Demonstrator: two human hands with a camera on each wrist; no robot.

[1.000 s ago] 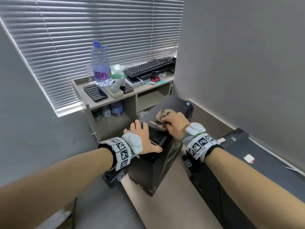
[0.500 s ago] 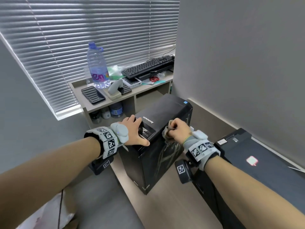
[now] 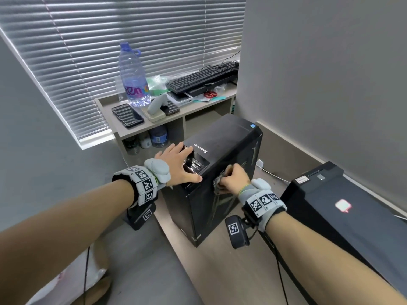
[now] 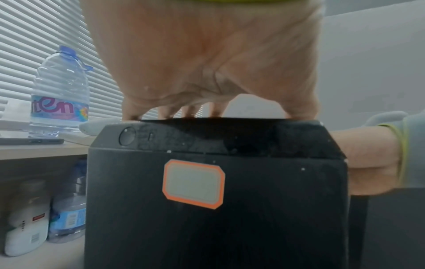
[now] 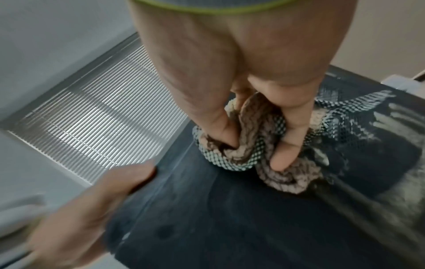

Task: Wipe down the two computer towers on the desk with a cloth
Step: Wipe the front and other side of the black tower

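Right hand (image 3: 233, 179) has come off the top of the upright tower (image 3: 222, 172) and onto its side panel since the earlier frames; cloth (image 5: 257, 145) went with it. Left hand (image 3: 176, 164) has slid toward the near end of the tower's top and lies flat there, fingers straight, thumb hooked over the near edge, bracing.

Right hand: fingers (image 5: 285, 154) curled into the bunched cloth, pressing it against the upper part of the side panel, just below the top edge. Wet streaks on the panel beside the cloth in the right wrist view.

Progress, judged: top of the upright tower likely done; side panel only started, lower part unwiped. Front face with an orange-bordered sticker (image 4: 193, 183) shows dust specks. Second tower (image 3: 343, 216) lies flat on the desk (image 3: 220, 271), to the right of the upright one, well apart from both hands; looks untouched. Roughly a third through at best.

Hard to see: far side and back of the upright tower hidden. Second tower cut off by the frame edge and the right forearm. Right wrist view motion-blurred.
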